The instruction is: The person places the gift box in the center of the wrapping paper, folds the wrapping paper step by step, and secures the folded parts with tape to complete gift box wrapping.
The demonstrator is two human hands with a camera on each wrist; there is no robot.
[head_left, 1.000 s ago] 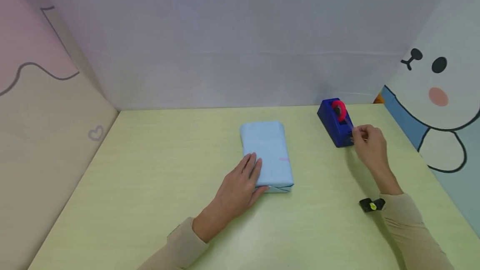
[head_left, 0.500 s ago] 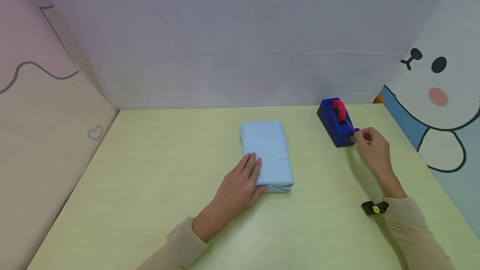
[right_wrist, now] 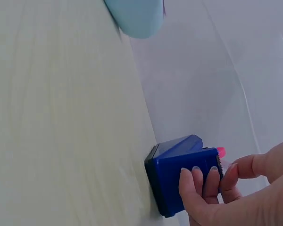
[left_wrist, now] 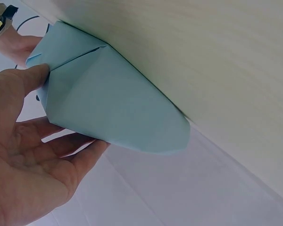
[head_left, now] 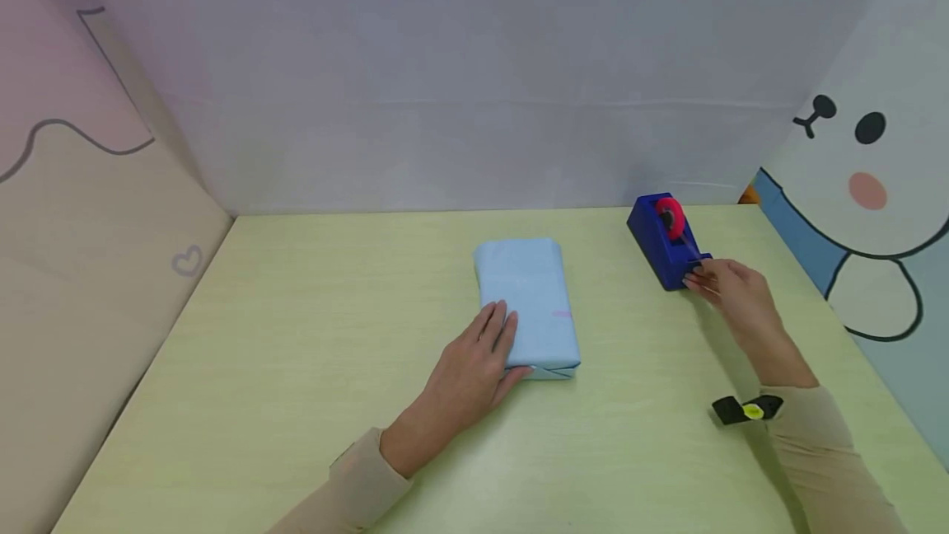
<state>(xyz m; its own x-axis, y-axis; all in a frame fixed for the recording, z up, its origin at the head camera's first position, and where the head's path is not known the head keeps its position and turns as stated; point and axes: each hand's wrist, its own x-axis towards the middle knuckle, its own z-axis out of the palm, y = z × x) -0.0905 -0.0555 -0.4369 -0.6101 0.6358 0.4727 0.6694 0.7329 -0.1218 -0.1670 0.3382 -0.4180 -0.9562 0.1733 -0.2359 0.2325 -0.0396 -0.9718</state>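
A light blue paper-wrapped package lies flat on the table, its folded end flap in sight in the left wrist view. My left hand rests on the package's near left corner, fingers fairly straight on top and thumb against the near end. Farther right stands a blue tape dispenser with a roll of tape on a red core. At its toothed cutter, my right hand pinches the tape end between thumb and index finger. The other fingers touch the dispenser's front.
The pale wood-grain table meets a grey-white back wall just behind the dispenser. Printed side panels flank it, the right one with a cartoon animal. A black strap with a yellow spot sits at my right wrist.
My right hand has shifted slightly right and toward me, and its lower fingers have come against the dispenser's front. The left hand and the package have stayed in place.
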